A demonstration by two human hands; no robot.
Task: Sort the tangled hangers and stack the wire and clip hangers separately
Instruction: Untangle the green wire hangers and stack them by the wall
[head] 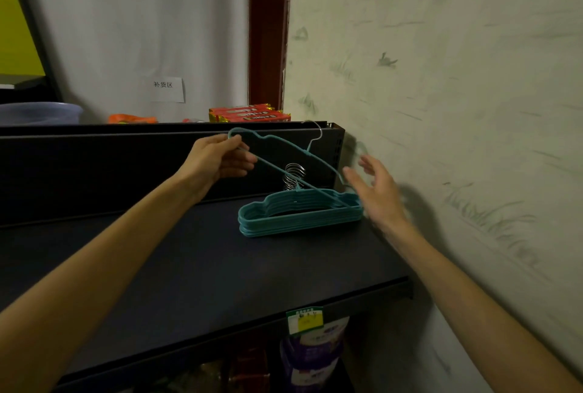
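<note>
The left hand (220, 159) pinched a teal hanger (284, 153) by its ten-o'clock end, tilted above the stack (299, 216) on the shelf (189, 266), while the right hand (378, 194) hovered open at three o'clock.

A dark shelf (189, 266) is seen running from the left to the wall on the right, backed by a dark upright panel (110, 165) at its far edge. Toward the far right of the shelf, a stack of teal hangers (299, 217) is laid flat, directly on the surface, with the metal hooks (294, 175) bunched together at the far side, close to the panel. A green and yellow price label (304, 320) is fixed to the near front edge of the shelf, below the stack.
</note>
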